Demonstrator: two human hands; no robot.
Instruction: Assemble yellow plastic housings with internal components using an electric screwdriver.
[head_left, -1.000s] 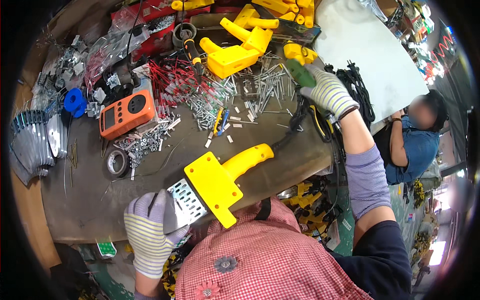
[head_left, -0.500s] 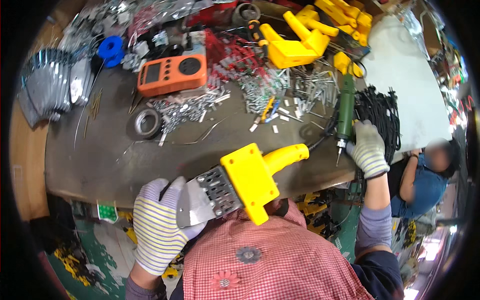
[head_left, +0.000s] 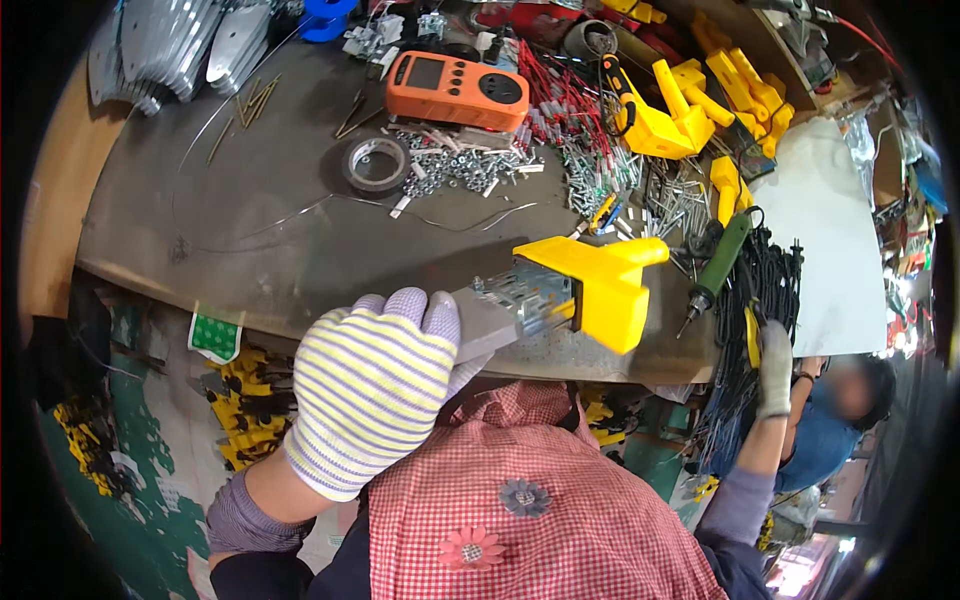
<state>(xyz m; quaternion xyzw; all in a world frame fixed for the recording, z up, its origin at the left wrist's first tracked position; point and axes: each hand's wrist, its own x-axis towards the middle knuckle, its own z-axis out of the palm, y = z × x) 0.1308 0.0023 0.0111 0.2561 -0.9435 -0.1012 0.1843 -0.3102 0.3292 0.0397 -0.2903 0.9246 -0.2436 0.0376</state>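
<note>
My left hand (head_left: 375,390), in a striped knit glove, is closed round the flat grey metal end of a yellow-housed hand tool (head_left: 610,290). A perforated metal guard (head_left: 535,297) joins that end to the yellow plastic body, which is tilted above the table's front edge. My gloved right hand (head_left: 775,372) is at the lower part of a bundle of black cables (head_left: 770,270). Its fingers are closed at a yellow-handled tool (head_left: 752,335), whose kind I cannot make out. A green electric screwdriver (head_left: 722,262) lies just left of the cables, bit toward me.
An orange meter (head_left: 455,92) lies at the back, with nuts (head_left: 450,170) and a tape roll (head_left: 376,165) before it. Screws (head_left: 685,205) and yellow housings (head_left: 670,125) are farther right. Metal plates (head_left: 165,50) stand back left. Another person (head_left: 830,425) is at the right.
My left hand has moved up and right, turning the yellow tool so its housing is edge-on. My right hand has gone from beside the screwdriver toward the cables' lower end. The view has shifted.
</note>
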